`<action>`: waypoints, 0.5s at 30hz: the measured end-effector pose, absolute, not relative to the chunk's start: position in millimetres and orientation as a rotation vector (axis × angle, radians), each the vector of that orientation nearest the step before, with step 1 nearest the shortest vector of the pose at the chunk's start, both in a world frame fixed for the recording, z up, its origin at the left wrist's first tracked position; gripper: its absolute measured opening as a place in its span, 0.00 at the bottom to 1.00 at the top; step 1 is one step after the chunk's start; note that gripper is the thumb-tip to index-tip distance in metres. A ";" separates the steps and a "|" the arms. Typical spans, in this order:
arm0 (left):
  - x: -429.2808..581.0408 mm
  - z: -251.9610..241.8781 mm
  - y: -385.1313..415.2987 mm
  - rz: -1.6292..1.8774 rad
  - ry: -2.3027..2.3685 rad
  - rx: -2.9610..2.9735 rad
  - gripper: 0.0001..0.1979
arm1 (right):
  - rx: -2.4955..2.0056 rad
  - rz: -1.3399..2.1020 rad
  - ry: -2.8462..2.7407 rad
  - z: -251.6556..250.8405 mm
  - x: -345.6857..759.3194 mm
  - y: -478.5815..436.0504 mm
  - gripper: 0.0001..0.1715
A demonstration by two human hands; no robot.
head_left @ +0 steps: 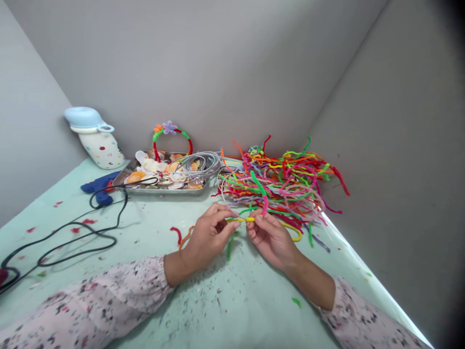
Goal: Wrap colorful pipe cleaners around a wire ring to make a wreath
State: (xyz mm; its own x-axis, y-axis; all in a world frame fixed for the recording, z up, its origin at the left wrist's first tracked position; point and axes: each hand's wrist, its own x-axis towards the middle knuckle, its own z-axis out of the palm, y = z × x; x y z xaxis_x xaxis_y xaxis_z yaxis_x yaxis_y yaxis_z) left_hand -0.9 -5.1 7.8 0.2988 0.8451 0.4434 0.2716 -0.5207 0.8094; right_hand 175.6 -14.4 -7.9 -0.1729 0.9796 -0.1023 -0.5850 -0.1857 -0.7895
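Observation:
Between my hands runs a yellow pipe cleaner (250,219), wound at one spot around a thin grey wire (224,196) that curves up in a loop. My left hand (209,235) pinches the yellow pipe cleaner near the wire, fingertips pressed together. Close beside it, my right hand (274,237) grips the yellow wrapping between thumb and forefinger. The yellow tail (298,234) bends out past the right hand. Above the right fingers stands a fuzzy length, green then pink (265,204); whether it joins the same wire is hard to tell.
Behind my hands lies a heap of coloured pipe cleaners (286,179). A metal tray (167,192) holds shells and coiled grey wire (205,165); a decorated headband (191,145) stands there. A blue glue gun (100,184), its black cord (76,247) and a bottle (101,148) are left.

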 end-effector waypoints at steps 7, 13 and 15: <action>0.6 2.0 -2.9 1.092 1.090 2.002 0.11 | -0.654 1.736 -0.649 -8.3 180.7 -13.7 0.07; -2.6 3.6 -5.6 1.253 1.140 2.100 0.15 | -0.698 1.694 -0.705 -7.4 182.2 -12.3 0.08; -3.2 7.5 -8.7 1.296 1.065 2.157 0.16 | -0.710 1.699 -0.722 -7.8 181.8 -12.0 0.08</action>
State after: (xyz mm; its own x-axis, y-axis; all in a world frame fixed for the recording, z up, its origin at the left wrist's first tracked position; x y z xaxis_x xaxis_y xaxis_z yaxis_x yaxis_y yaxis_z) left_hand -3.2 -8.7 7.5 0.2775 0.7787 0.5627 0.4018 -0.6261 0.6683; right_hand 181.8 -12.0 -7.8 -0.2163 0.9717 -0.0954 -0.6056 -0.2102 -0.7675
